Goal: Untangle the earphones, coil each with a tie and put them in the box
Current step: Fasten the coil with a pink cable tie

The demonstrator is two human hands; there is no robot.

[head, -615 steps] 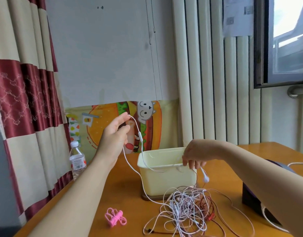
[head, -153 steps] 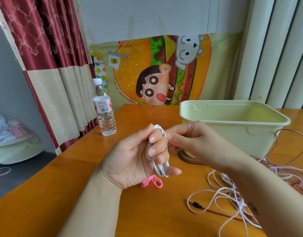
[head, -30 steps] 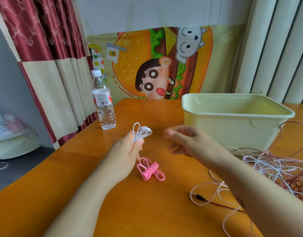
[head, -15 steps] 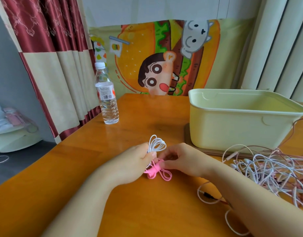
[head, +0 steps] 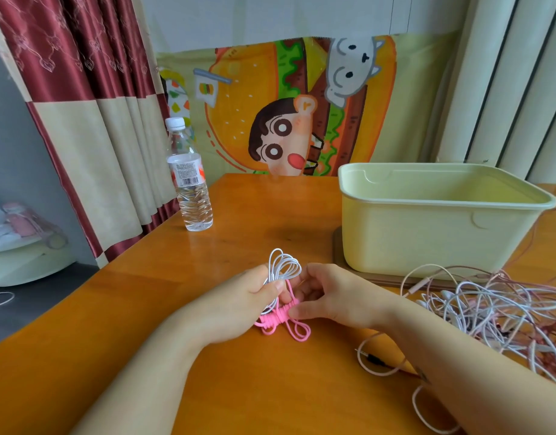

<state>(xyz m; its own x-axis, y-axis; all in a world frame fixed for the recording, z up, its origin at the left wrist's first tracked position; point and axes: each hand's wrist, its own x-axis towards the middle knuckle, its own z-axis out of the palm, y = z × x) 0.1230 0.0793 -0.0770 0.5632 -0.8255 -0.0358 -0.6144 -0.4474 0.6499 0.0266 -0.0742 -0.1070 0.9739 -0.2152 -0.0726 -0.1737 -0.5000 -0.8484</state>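
Observation:
My left hand (head: 242, 304) grips a coiled white earphone (head: 284, 266), whose loops stick up above the fingers. My right hand (head: 326, 295) pinches a strand of the pink ties (head: 283, 323), a small bundle lying on the orange table between both hands. One pink strand runs up toward the coil. A pale yellow box (head: 427, 221) stands open at the back right; its floor is hidden by the near wall. A tangled heap of white and pink earphones (head: 496, 312) lies to the right, in front of the box.
A water bottle (head: 188, 180) stands near the table's left edge, beside a red and cream curtain (head: 82, 105). A loose cable with a jack plug (head: 377, 361) lies under my right forearm. A dark mat (head: 337, 251) sits under the box.
My right hand has closed on the pink ties and lifted one strand toward the coil. The left hand keeps the white coil low over the table.

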